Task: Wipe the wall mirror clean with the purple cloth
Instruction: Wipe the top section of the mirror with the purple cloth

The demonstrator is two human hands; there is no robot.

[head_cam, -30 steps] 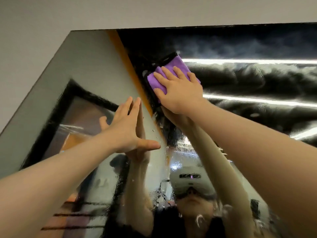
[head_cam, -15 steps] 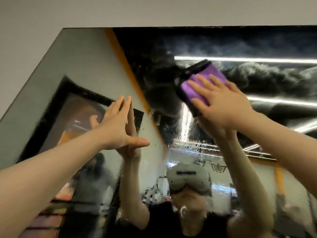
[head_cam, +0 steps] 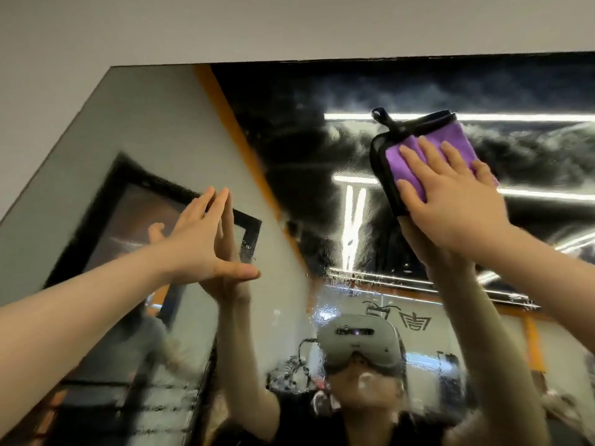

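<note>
The wall mirror [head_cam: 154,123] fills most of the view, its glass streaked and wet. High on its right side, my right hand [head_cam: 450,201] presses the purple cloth [head_cam: 401,162] flat against the glass with straight fingers. The cloth has a black edge and a small black loop at its top left corner. My left hand [head_cam: 206,243] rests with straight fingers on the mirror at centre left, thumb stuck out to the right. Both arms and the head-worn camera show as reflections below.
A pale grey wall [head_cam: 289,24] runs above the mirror's top edge and down past its left edge. The mirror reflects a dark ceiling with bright light strips, an orange stripe and a black-framed panel.
My right hand has slid the purple cloth rightwards across the upper mirror. My left hand has stayed on the glass at centre left.
</note>
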